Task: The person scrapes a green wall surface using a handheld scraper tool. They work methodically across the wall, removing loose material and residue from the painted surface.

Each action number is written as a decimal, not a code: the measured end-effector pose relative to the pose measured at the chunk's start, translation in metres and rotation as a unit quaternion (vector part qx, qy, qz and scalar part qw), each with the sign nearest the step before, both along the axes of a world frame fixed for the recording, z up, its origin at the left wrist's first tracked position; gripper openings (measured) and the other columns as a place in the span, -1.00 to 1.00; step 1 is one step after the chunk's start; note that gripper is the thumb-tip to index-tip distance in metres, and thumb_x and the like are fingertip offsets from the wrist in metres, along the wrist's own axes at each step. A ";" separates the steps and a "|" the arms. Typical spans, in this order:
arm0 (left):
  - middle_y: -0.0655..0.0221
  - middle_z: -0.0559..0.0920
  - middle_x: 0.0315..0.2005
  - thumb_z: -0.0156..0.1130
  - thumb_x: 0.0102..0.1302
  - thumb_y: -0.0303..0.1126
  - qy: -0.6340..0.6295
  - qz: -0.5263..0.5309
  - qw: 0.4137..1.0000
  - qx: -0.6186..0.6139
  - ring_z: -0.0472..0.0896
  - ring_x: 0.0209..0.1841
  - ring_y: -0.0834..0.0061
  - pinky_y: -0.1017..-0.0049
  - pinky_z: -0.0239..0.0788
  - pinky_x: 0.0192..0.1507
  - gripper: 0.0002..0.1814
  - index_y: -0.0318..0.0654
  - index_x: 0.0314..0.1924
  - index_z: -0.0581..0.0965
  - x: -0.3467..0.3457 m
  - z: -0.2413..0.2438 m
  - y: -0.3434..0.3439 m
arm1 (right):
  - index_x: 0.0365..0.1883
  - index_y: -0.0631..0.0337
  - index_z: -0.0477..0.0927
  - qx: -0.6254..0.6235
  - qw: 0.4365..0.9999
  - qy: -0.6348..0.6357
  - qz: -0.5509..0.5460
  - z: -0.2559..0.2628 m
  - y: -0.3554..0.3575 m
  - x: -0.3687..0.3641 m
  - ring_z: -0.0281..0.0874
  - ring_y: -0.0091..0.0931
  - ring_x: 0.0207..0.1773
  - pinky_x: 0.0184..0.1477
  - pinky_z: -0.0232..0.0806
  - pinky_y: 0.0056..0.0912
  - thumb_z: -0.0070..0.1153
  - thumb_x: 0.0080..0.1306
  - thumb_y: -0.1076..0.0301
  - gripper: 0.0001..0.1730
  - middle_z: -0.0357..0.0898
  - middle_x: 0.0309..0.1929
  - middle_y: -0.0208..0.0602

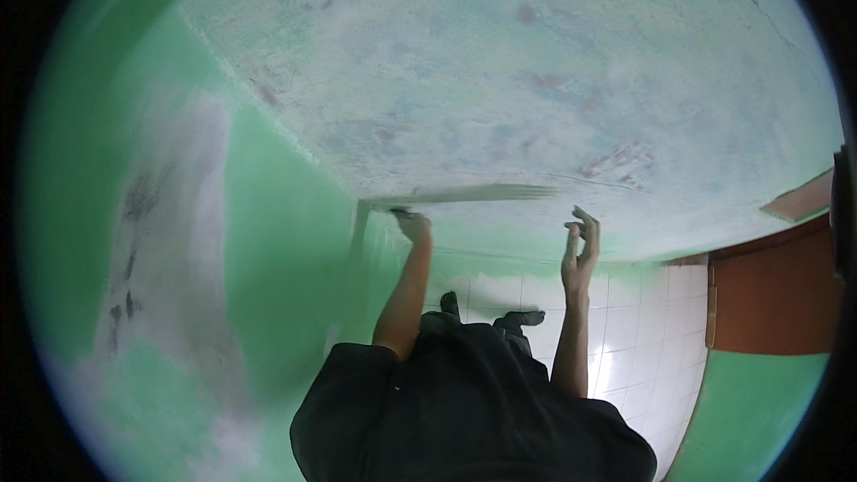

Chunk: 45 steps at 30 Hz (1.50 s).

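Observation:
My left hand [418, 227] is close to the inside corner of the room, gripping a small dark hand tool [400, 211] against or just off the wall. Most of the tool is hidden, so its exact kind is unclear. A darker grey-green streak [469, 194] runs right from that corner across the patchy, whitish-green wall [469, 94] and ends in ragged lines. My right hand [581, 248] is raised before the same wall, fingers apart and slightly bent, holding nothing. I cannot tell whether its fingertips touch the wall.
A bright green side wall [288, 234] with a large whitish patch [181, 214] rises at my left. White floor tiles [622, 335] lie below, around my dark-covered feet [522, 317]. On the right are a brown door-like panel [770, 294] and a dark object [843, 214] at the picture's rim.

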<state>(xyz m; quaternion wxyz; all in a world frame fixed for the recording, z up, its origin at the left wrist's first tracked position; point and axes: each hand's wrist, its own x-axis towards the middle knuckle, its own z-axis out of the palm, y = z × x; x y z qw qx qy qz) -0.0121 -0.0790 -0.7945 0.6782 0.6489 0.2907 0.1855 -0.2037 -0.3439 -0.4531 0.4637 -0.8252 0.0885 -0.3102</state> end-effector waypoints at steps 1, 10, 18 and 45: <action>-0.09 0.58 -0.10 -0.12 0.41 -0.38 0.034 -0.069 0.997 -0.004 0.59 -0.17 0.12 0.25 0.41 -0.10 -0.52 -0.55 0.23 0.36 -0.017 0.005 -0.014 | 0.14 0.30 0.49 0.014 1.000 0.028 -0.002 -0.004 0.011 0.000 0.54 -0.41 -0.05 0.03 0.36 -0.32 -0.09 0.50 0.35 -0.68 0.51 0.07 -0.13; 0.44 0.64 -0.08 0.16 0.46 -0.22 0.044 -0.511 0.824 -0.239 0.60 -0.06 0.59 0.46 0.49 -0.03 -0.63 -0.29 0.13 0.52 -0.127 0.200 -0.058 | 0.38 0.15 0.27 0.355 0.900 0.248 -0.049 -0.147 0.054 -0.013 0.28 -0.31 0.30 0.26 0.22 -0.19 -0.10 0.50 -0.12 -0.34 0.35 0.27 -0.15; 0.42 0.64 -0.10 0.18 0.44 -0.08 0.195 -0.538 0.792 -0.213 0.62 -0.14 0.61 0.51 0.47 -0.21 -0.55 -0.21 0.16 0.50 -0.157 0.210 -0.043 | 0.33 0.14 0.33 0.648 0.712 0.168 0.213 -0.165 0.093 -0.011 0.40 -0.40 0.28 0.27 0.28 -0.18 -0.17 0.55 -0.03 -0.45 0.47 0.23 -0.28; 0.23 0.63 -0.01 -0.06 0.55 -0.28 -0.078 -0.509 0.827 0.224 0.61 0.02 0.39 0.38 0.42 0.00 -0.66 -0.29 0.13 0.52 -0.113 0.310 -0.031 | 0.53 0.26 -0.04 0.162 0.927 -0.197 -0.275 -0.008 -0.069 0.045 -0.12 -0.09 0.59 0.52 -0.14 -0.15 -0.27 0.45 0.54 -0.32 -0.18 0.58 0.09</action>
